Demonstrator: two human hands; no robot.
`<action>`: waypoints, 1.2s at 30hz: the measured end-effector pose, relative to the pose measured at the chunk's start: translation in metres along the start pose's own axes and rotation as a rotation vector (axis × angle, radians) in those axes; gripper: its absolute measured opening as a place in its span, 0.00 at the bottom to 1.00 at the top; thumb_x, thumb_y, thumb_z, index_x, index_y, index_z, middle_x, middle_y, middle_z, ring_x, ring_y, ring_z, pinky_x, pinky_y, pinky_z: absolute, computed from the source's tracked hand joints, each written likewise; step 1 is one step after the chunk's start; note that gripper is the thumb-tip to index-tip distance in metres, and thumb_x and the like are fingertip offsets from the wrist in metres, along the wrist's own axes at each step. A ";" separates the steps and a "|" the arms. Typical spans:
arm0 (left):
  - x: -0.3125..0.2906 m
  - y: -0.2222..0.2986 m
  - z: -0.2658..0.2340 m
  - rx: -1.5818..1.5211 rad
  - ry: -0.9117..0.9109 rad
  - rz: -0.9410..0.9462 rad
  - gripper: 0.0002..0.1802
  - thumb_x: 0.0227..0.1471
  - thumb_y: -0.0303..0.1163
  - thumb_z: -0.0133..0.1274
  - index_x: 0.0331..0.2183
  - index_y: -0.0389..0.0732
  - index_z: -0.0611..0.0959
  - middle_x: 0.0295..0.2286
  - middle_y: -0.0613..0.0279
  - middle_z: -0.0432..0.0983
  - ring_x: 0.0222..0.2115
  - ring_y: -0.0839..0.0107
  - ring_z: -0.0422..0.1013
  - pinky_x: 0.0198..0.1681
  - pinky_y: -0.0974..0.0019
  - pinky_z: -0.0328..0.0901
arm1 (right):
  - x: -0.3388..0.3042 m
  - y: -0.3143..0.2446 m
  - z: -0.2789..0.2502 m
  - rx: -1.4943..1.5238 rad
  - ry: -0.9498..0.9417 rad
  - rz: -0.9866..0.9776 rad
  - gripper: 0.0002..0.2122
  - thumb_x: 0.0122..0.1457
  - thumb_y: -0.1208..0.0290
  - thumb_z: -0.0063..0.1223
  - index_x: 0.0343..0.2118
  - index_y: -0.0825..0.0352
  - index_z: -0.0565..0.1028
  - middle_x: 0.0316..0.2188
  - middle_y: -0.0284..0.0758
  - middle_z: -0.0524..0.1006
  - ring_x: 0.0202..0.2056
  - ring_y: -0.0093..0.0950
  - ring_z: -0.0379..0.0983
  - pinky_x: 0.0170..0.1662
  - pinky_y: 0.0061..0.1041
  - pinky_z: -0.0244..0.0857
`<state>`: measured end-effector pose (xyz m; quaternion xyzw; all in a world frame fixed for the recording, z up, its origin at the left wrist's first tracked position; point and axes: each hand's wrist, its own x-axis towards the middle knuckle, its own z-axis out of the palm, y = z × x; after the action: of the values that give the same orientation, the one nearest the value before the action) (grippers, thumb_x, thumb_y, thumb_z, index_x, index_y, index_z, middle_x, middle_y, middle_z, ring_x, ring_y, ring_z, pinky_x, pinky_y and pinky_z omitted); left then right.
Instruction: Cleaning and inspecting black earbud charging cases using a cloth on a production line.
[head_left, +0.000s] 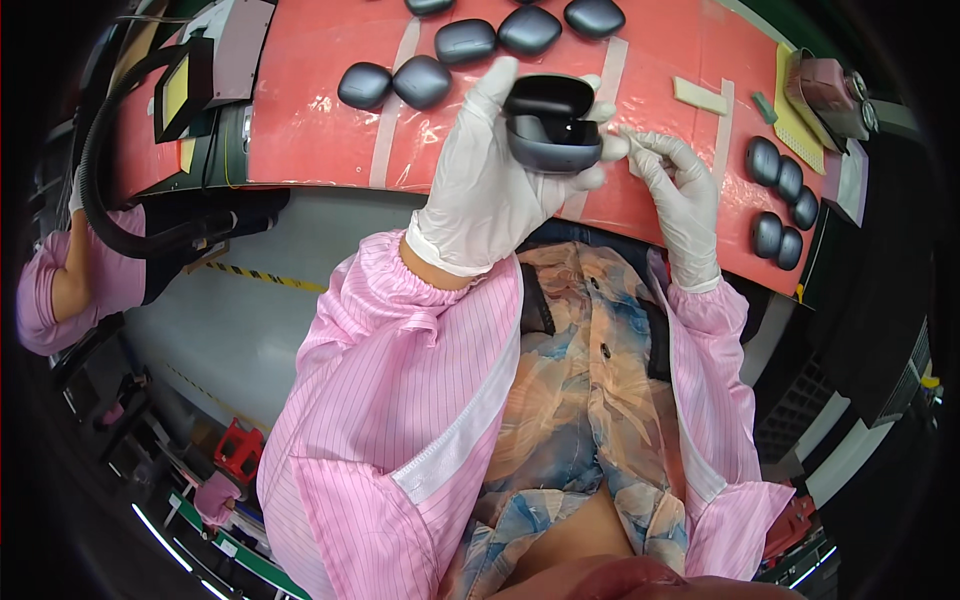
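Note:
My left hand (473, 190), in a white glove, holds a dark blue-grey earbud charging case (556, 156) above the table. The case's lid is flipped up, and its black inside faces me. My right hand (684, 190), also gloved in white, is just right of the case, close to the left fingertips. Its thumb and forefinger are pinched together; whatever they may hold is too small to make out against the glove. Farther off on the red mat (320, 130) lie several closed cases (466, 42) of the same kind.
More closed cases (767, 235) lie at the mat's right side. Near them are a cream-coloured block (699, 96), a small green piece (765, 108) and bottles (828, 84). A black hose (95, 165) and a black-framed stand (184, 90) are at left. Another person (85, 262) stands there.

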<state>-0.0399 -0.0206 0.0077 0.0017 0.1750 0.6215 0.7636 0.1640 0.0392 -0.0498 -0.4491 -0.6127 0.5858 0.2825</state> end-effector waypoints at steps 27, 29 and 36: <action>0.005 -0.026 0.014 0.299 0.167 0.140 0.23 0.56 0.35 0.44 0.49 0.31 0.73 0.45 0.57 0.72 0.48 0.68 0.68 0.55 0.64 0.61 | 0.010 -0.051 0.018 -0.756 0.259 -0.740 0.16 0.44 0.86 0.53 0.37 0.63 0.80 0.27 0.34 0.75 0.29 0.32 0.72 0.32 0.26 0.65; 0.008 -0.023 0.011 0.248 0.190 0.109 0.22 0.57 0.37 0.43 0.48 0.31 0.73 0.46 0.55 0.72 0.48 0.66 0.68 0.55 0.63 0.62 | 0.010 -0.050 0.019 -0.678 0.226 -0.753 0.16 0.45 0.86 0.53 0.38 0.63 0.80 0.27 0.34 0.75 0.29 0.32 0.73 0.31 0.26 0.66; 0.008 -0.028 0.003 -0.174 0.200 -0.101 0.23 0.60 0.43 0.37 0.45 0.33 0.73 0.45 0.56 0.73 0.46 0.64 0.70 0.55 0.64 0.62 | 0.007 -0.053 0.036 -0.766 0.232 -0.879 0.17 0.45 0.84 0.55 0.39 0.60 0.80 0.27 0.34 0.75 0.27 0.29 0.72 0.29 0.26 0.65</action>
<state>-0.0111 -0.0186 0.0027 -0.1352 0.1957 0.5922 0.7699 0.1177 0.0329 -0.0050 -0.2844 -0.8741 0.0979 0.3815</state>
